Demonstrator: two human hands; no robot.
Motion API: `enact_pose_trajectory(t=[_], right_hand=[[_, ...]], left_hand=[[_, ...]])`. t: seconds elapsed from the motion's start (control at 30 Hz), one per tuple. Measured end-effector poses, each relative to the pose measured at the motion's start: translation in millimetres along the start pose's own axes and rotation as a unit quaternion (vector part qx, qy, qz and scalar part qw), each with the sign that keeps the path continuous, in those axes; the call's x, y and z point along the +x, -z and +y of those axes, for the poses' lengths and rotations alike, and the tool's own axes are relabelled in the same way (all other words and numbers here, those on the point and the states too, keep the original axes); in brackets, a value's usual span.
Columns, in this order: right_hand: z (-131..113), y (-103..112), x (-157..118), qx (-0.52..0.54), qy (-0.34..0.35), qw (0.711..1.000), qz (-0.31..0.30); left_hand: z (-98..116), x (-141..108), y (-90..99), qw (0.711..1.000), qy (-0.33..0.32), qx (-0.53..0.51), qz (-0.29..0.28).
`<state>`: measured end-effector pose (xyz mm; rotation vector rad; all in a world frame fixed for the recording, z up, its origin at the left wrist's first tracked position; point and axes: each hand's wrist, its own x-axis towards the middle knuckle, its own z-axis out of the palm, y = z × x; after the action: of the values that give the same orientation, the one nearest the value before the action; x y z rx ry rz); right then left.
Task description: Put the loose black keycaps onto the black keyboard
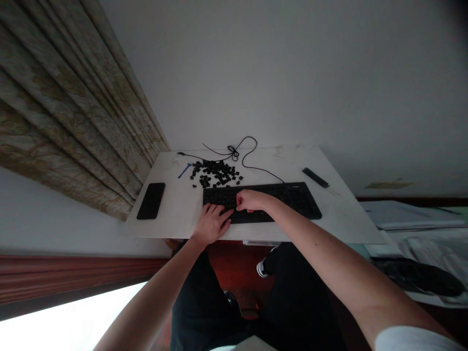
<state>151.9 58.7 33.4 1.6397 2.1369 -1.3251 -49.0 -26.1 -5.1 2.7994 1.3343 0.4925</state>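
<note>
Far to the left of the hands hangs a patterned curtain (73, 112), and a black smartphone (151, 201) lies on the white tabletop (175, 217). Ahead of the left hand (212, 224), a small blue tool (185, 170) lies just beside a heap of loose black keycaps (215, 172). That hand and the right hand (253, 201) work close together but apart, both low over a black keyboard (292, 197), with the wrists lifted and the fingers (223, 210) curled down onto the keys. Whether either hand is gripping a key, I cannot tell. Ahead of the right hand, a looped black cable (248, 146) runs to the keyboard's far edge, and a slim black stick (315, 177) lies beyond the keyboard's right end.
</note>
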Motion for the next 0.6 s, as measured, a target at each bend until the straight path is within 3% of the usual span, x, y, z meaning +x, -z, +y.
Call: enact_pose_trajectory(t=[0.6], right_hand=[[-6.7,3.3,-2.5,0.013,-0.028,0.999,-0.008]], left_hand=[[0.4,0.9,-0.4,1.000,0.009,-0.012,-0.004]])
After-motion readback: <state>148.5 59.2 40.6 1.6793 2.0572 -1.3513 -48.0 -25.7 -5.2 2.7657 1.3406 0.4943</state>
